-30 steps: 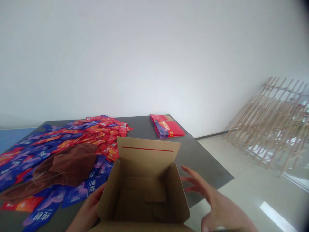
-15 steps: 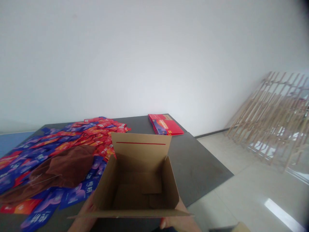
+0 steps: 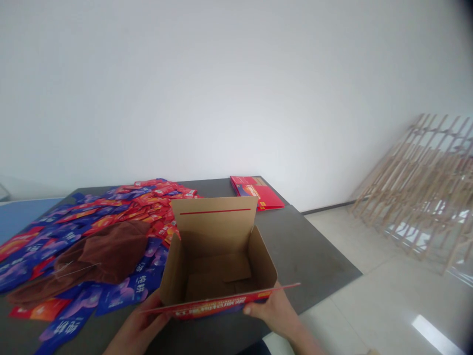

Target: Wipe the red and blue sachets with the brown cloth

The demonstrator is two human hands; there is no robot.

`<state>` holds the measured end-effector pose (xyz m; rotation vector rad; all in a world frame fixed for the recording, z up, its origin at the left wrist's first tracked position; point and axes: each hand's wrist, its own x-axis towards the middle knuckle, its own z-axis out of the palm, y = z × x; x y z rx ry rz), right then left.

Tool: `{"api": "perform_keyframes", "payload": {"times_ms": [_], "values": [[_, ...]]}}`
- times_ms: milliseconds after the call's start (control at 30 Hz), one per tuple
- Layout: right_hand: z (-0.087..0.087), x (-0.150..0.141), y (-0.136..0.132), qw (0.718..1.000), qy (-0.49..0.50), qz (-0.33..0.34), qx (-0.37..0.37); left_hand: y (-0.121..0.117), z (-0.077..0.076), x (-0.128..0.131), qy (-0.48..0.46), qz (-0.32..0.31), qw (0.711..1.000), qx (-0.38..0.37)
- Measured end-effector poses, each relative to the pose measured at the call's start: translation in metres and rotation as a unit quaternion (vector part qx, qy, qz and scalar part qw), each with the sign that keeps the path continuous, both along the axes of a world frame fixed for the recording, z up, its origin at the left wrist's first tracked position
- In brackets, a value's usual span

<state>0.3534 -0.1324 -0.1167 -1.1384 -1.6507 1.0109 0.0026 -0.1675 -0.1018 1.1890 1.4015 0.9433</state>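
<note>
A cardboard box (image 3: pixel 221 268), brown inside and printed red outside, stands with its top open in front of me. Its far flap (image 3: pixel 214 217), marked by a red line, points up, while the near flap (image 3: pixel 221 303) sticks out toward me and shows red print. My left hand (image 3: pixel 142 318) grips the near left corner, thumb below the flap. At the near right corner my right hand (image 3: pixel 271 305) holds the box, its thumb tip at the front and its other fingers hidden behind the cardboard. The box holds nothing that I can see.
Red and blue printed packets (image 3: pixel 121 212) cover the table's left side in a heap. A brown cloth (image 3: pixel 111 251) lies on them. Flattened red boxes (image 3: pixel 258 192) are stacked at the table's (image 3: pixel 303 251) back right. Wooden racks (image 3: pixel 424 182) lean against the wall on the right.
My right hand has come from open beside the box to gripping its near right corner. The box has tilted, and its near flap now shows its red printed face.
</note>
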Motion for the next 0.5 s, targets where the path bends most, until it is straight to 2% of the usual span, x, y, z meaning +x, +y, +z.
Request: {"api": "perform_keyframes", "payload": {"times_ms": [133, 200, 267, 367, 433, 500], "values": [[0.015, 0.039, 0.000, 0.998, -0.002, -0.023, 0.060, -0.010, 0.002, 0.007, 0.002, -0.024, 1.000, 0.008], [0.033, 0.053, 0.002, 0.993, -0.057, -0.010, 0.105, -0.009, -0.002, 0.006, -0.006, -0.027, 0.999, 0.017], [0.057, 0.060, 0.006, 0.983, -0.125, 0.041, 0.131, -0.006, -0.008, 0.002, -0.021, -0.042, 0.998, 0.028], [0.093, 0.062, 0.013, 0.965, -0.203, 0.108, 0.128, -0.003, -0.010, -0.001, -0.028, -0.064, 0.996, 0.047], [0.111, 0.063, 0.017, 0.950, -0.257, 0.125, 0.130, -0.004, -0.006, 0.000, -0.020, -0.054, 0.997, 0.058], [0.121, 0.065, 0.022, 0.932, -0.298, 0.123, 0.163, -0.007, -0.003, 0.004, -0.008, -0.040, 0.997, 0.070]]}}
